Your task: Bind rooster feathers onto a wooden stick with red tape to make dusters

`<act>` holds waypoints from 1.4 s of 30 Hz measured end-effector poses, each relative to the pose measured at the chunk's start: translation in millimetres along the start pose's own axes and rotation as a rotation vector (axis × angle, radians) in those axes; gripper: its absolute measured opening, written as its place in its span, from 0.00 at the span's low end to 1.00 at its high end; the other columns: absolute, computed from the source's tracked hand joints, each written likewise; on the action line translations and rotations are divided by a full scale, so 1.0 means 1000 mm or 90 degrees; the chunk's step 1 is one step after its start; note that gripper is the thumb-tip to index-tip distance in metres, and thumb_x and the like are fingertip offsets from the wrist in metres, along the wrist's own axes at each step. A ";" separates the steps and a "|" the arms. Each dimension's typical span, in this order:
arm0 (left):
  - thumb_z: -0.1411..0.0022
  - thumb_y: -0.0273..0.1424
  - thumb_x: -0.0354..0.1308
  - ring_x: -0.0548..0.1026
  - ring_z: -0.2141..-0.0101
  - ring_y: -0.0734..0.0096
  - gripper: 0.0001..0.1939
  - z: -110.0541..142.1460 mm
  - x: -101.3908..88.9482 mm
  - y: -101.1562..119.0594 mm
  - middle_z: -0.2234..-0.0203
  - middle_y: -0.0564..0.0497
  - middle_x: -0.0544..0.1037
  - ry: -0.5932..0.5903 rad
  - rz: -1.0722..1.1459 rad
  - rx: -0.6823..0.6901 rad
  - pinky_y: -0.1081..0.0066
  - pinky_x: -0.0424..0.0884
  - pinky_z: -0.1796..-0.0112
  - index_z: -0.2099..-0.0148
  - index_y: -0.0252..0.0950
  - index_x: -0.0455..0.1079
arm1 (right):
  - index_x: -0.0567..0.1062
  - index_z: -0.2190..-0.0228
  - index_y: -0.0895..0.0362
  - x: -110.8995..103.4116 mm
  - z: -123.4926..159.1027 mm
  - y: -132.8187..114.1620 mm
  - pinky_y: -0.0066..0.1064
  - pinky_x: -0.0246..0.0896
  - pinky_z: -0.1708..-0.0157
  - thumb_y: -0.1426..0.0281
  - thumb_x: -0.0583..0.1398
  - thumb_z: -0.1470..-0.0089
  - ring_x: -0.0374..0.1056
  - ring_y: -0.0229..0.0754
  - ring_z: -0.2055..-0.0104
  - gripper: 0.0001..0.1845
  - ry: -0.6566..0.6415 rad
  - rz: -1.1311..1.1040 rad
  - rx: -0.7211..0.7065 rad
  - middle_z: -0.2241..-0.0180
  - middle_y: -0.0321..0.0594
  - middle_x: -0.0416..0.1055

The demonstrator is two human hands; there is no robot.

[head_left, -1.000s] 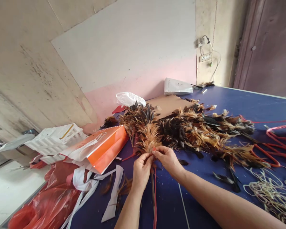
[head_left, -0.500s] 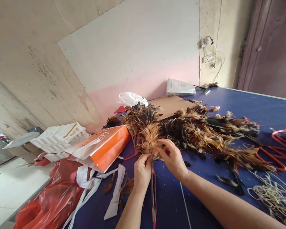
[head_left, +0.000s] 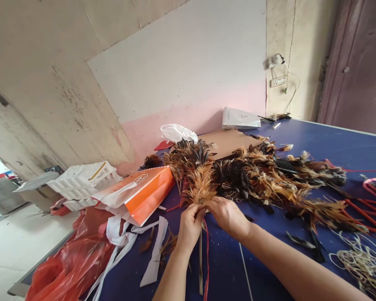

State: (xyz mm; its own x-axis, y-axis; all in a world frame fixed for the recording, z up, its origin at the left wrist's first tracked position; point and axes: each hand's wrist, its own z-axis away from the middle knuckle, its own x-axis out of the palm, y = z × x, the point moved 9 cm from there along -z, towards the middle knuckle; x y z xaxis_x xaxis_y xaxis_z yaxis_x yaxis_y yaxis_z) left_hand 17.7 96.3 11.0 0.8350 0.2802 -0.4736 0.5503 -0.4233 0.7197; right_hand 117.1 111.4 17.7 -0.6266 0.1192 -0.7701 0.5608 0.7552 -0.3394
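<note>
A feather duster point(head_left: 200, 182) with brown and black feathers lies pointing away from me, its thin stick point(head_left: 201, 263) running back toward me. My left hand point(head_left: 190, 223) is closed around the stick just below the lowest feathers. Close against it, my right hand point(head_left: 230, 215) pinches at the feather base, fingertips touching the left hand's. A red strip point(head_left: 207, 263) comes down from between the two hands and hangs beside the stick. The fingers cover the spot where strip and stick meet.
Loose feather bunches point(head_left: 269, 179) spread over the blue table point(head_left: 326, 138) to the right, near red tubing point(head_left: 369, 200) and tangled pale string point(head_left: 360, 259). On the left are an orange paper bag point(head_left: 150, 194), a red plastic bag point(head_left: 72, 259) and a white paper strip point(head_left: 156, 251).
My right hand has drawn in against the left, its raised fingers now closed at the feather base. The red tip showing between the fingers is now hidden. The view has shifted slightly.
</note>
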 end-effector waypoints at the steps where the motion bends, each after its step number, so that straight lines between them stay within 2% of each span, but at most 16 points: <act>1: 0.42 0.31 0.53 0.73 0.71 0.69 0.10 0.000 0.000 -0.001 0.74 0.49 0.76 0.001 0.004 -0.006 0.73 0.68 0.68 0.66 0.35 0.76 | 0.71 0.72 0.59 -0.001 0.000 0.005 0.28 0.56 0.67 0.74 0.50 0.43 0.63 0.39 0.69 0.12 -0.004 -0.043 0.039 0.72 0.41 0.68; 4: 0.45 0.30 0.56 0.75 0.70 0.67 0.08 0.000 -0.001 -0.009 0.72 0.48 0.78 0.010 0.031 -0.046 0.72 0.69 0.66 0.66 0.36 0.76 | 0.68 0.79 0.59 0.012 0.007 0.036 0.25 0.51 0.74 0.76 0.53 0.47 0.57 0.34 0.75 0.11 -0.030 -0.398 0.274 0.77 0.38 0.63; 6: 0.46 0.30 0.57 0.75 0.72 0.69 0.07 0.001 0.001 -0.017 0.73 0.49 0.78 0.014 0.054 -0.089 0.73 0.68 0.67 0.66 0.35 0.76 | 0.65 0.81 0.59 0.031 0.015 0.045 0.24 0.45 0.80 0.76 0.54 0.48 0.50 0.31 0.81 0.11 -0.089 -0.632 0.421 0.81 0.34 0.59; 7: 0.46 0.31 0.58 0.73 0.75 0.71 0.08 0.001 0.002 -0.022 0.75 0.50 0.78 0.015 0.066 -0.113 0.74 0.68 0.70 0.66 0.35 0.76 | 0.65 0.81 0.59 0.039 0.017 0.046 0.23 0.41 0.83 0.75 0.53 0.48 0.46 0.30 0.84 0.11 -0.126 -0.707 0.464 0.83 0.32 0.56; 10: 0.47 0.36 0.59 0.66 0.84 0.77 0.10 0.003 0.008 -0.034 0.82 0.54 0.74 0.019 0.118 -0.171 0.77 0.62 0.81 0.66 0.34 0.74 | 0.65 0.78 0.59 0.048 0.019 0.043 0.22 0.33 0.87 0.74 0.51 0.47 0.36 0.28 0.87 0.09 -0.190 -0.830 0.511 0.85 0.27 0.50; 13: 0.49 0.38 0.60 0.65 0.85 0.77 0.12 0.005 0.013 -0.040 0.81 0.54 0.75 0.031 0.169 -0.194 0.77 0.60 0.83 0.67 0.34 0.73 | 0.63 0.76 0.59 0.053 0.018 0.039 0.19 0.32 0.88 0.77 0.49 0.46 0.34 0.26 0.87 0.08 -0.171 -0.952 0.543 0.84 0.25 0.47; 18: 0.47 0.34 0.58 0.75 0.71 0.67 0.09 0.005 0.012 -0.025 0.73 0.48 0.80 0.057 0.109 -0.125 0.72 0.69 0.68 0.67 0.35 0.76 | 0.63 0.75 0.60 0.058 0.021 0.034 0.17 0.33 0.88 0.77 0.49 0.46 0.36 0.24 0.87 0.07 -0.053 -1.052 0.579 0.83 0.26 0.52; 21: 0.46 0.33 0.57 0.75 0.71 0.66 0.09 0.006 0.009 -0.021 0.72 0.48 0.80 0.069 0.080 -0.122 0.72 0.68 0.68 0.66 0.35 0.77 | 0.66 0.77 0.60 0.052 0.021 0.034 0.19 0.36 0.88 0.71 0.54 0.48 0.41 0.24 0.88 0.09 0.010 -1.003 0.543 0.84 0.28 0.58; 24: 0.46 0.35 0.57 0.74 0.74 0.68 0.11 0.007 0.006 -0.027 0.75 0.49 0.79 0.081 0.102 -0.160 0.73 0.68 0.71 0.65 0.35 0.77 | 0.69 0.80 0.61 0.035 0.015 0.033 0.22 0.40 0.88 0.65 0.56 0.50 0.47 0.26 0.88 0.13 0.033 -0.800 0.423 0.85 0.32 0.64; 28: 0.49 0.35 0.59 0.69 0.80 0.74 0.10 0.009 0.007 -0.038 0.82 0.52 0.76 0.103 0.141 -0.204 0.75 0.64 0.77 0.68 0.33 0.77 | 0.74 0.75 0.60 0.027 0.009 0.029 0.23 0.47 0.87 0.67 0.52 0.49 0.52 0.30 0.88 0.13 -0.006 -0.560 0.312 0.84 0.33 0.66; 31: 0.51 0.35 0.61 0.65 0.84 0.78 0.11 0.012 0.014 -0.046 0.86 0.54 0.72 0.116 0.218 -0.248 0.77 0.60 0.81 0.68 0.32 0.76 | 0.74 0.77 0.59 0.018 0.007 0.026 0.24 0.54 0.79 0.69 0.51 0.47 0.59 0.33 0.82 0.15 0.019 -0.419 0.233 0.83 0.35 0.67; 33: 0.52 0.35 0.61 0.63 0.86 0.79 0.12 0.015 0.018 -0.051 0.88 0.55 0.70 0.134 0.284 -0.291 0.78 0.56 0.84 0.68 0.31 0.74 | 0.75 0.77 0.58 0.014 0.007 0.022 0.24 0.56 0.74 0.70 0.50 0.47 0.62 0.35 0.78 0.15 0.040 -0.347 0.190 0.82 0.36 0.69; 38: 0.53 0.34 0.61 0.63 0.86 0.79 0.09 0.016 0.022 -0.051 0.87 0.56 0.70 0.153 0.336 -0.325 0.78 0.55 0.85 0.70 0.32 0.70 | 0.75 0.74 0.56 0.016 0.010 0.024 0.25 0.55 0.74 0.70 0.50 0.47 0.63 0.37 0.77 0.14 0.049 -0.317 0.202 0.81 0.37 0.69; 40: 0.52 0.34 0.61 0.64 0.86 0.79 0.10 0.016 0.023 -0.050 0.87 0.55 0.71 0.136 0.334 -0.322 0.78 0.56 0.85 0.70 0.32 0.69 | 0.73 0.78 0.57 0.018 0.010 0.025 0.25 0.55 0.74 0.69 0.51 0.47 0.62 0.36 0.78 0.14 0.060 -0.373 0.217 0.82 0.36 0.68; 42: 0.51 0.35 0.61 0.64 0.86 0.79 0.11 0.015 0.024 -0.051 0.86 0.56 0.71 0.127 0.335 -0.322 0.78 0.57 0.85 0.69 0.32 0.69 | 0.71 0.81 0.58 0.024 0.011 0.029 0.25 0.52 0.78 0.68 0.53 0.48 0.59 0.34 0.81 0.14 0.057 -0.487 0.259 0.84 0.35 0.66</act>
State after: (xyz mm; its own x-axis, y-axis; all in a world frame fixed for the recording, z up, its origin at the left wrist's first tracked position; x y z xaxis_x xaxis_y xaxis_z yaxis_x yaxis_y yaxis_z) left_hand 9.4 111.2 -44.6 0.9447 0.3218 0.0631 -0.0284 -0.1113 0.9934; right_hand 124.5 129.5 -16.3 -0.9409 -0.2639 -0.2121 0.1074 0.3612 -0.9263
